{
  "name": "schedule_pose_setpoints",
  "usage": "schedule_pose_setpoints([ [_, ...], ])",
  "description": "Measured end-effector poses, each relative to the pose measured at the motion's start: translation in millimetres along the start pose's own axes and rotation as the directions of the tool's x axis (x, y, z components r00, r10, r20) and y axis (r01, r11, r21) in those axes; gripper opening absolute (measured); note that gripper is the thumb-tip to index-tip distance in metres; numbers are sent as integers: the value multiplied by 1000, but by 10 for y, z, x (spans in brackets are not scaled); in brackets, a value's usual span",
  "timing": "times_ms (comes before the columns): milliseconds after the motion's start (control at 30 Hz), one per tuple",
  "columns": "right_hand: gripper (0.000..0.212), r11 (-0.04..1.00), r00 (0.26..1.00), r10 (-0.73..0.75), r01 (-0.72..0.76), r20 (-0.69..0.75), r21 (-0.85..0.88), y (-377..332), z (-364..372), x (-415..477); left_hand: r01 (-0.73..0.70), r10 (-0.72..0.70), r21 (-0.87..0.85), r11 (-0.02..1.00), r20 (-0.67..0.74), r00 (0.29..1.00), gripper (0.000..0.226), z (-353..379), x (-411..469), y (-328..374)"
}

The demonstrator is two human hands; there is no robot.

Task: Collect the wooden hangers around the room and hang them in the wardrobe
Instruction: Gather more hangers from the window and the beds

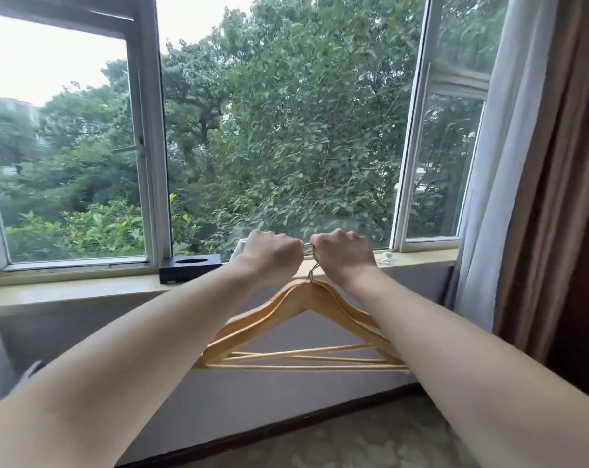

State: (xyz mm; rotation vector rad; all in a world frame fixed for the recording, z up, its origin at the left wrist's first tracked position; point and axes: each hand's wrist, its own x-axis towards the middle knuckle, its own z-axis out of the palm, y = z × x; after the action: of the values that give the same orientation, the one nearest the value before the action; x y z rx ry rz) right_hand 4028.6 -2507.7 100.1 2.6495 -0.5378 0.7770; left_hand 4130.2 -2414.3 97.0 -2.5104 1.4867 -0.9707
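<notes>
A bunch of light wooden hangers [286,312] with metal hooks hangs in the air in front of the window sill [83,292]. Both my arms are stretched forward. My left hand [269,256] and my right hand [343,253] are fists side by side above the hangers, each gripping the metal hooks between them. The hooks' tops are hidden inside my fingers. The hangers' lower bars cross one another, and my right forearm covers their right ends. No wardrobe is in view.
A black box with a round hole [190,267] sits on the sill left of my hands. A small white object [386,260] lies on the sill to the right. Curtains [539,197] hang at the right. The left window pane stands open. Patterned carpet [353,440] lies below.
</notes>
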Motion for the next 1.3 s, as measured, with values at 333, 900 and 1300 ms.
schedule_pose_setpoints([
  [333,21,995,996,84,-82,31,-60,338,651,658,-69,69,-32,997,-6,998,30,617,873,-84],
  [900,23,929,941,336,-327,27,-173,768,1650,2012,-321,306,-82,943,-161,938,27,1726,2625,-509],
  [1300,27,819,846,525,-472,93,-326,1701,2083,2009,-480,445,-205,853,-193,874,31,2069,3420,356],
])
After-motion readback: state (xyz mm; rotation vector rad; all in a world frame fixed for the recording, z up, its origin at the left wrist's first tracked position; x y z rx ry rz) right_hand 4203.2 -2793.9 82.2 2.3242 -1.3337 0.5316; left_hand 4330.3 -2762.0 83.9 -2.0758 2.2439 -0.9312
